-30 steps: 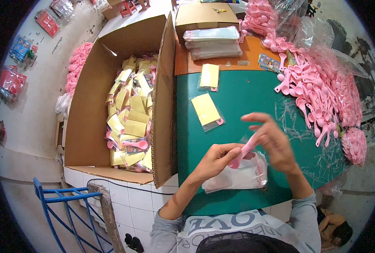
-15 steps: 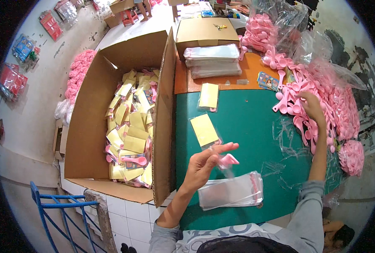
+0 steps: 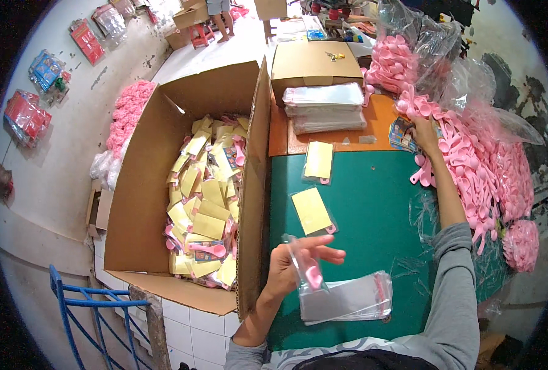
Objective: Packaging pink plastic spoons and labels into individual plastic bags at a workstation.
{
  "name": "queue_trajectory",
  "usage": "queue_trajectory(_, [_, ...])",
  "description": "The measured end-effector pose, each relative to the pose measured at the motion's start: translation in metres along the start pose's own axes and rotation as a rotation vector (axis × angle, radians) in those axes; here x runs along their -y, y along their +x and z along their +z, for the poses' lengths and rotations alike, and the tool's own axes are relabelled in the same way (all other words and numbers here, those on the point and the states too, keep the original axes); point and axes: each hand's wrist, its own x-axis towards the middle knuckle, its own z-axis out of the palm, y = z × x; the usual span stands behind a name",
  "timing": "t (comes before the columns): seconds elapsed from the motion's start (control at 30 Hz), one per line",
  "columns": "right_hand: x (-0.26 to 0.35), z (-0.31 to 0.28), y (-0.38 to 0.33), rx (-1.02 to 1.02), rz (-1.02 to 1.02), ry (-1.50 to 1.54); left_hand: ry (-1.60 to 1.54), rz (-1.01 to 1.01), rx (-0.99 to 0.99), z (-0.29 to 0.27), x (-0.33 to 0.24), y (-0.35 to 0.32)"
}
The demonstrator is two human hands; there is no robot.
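The picture cards lie toward the desk's far right, at the left edge of the nearer right hand, its finger closure unclear, while the left hand's fingers clamp a clear bag around a pink spoon, long axis slanting away leftward.

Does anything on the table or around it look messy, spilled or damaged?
Mildly, yes. Clear plastic scraps lie scattered on the green tabletop, looking like stray litter beside the stacked clear sleeves, which sit slightly fanned. The right-hand wall has dark, patchy areas that look worn.
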Motion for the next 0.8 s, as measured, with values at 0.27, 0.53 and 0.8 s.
queue_trajectory(0.27, [0.079, -0.124, -0.01, 0.02, 0.0, 0.531, 0.317, -0.124, -0.074, 0.004, 0.006, 0.003])
queue_trajectory(0.53, [0.2, -0.272, -0.071, 0.375, -0.197, 0.953, 0.302, -0.23, -0.082, 0.013, 0.015, 0.003])
queue_trajectory(0.8, [0.201, -0.273, -0.088, 0.419, -0.267, 0.94, 0.465, -0.223, -0.02, 0.024, 0.014, -0.002])
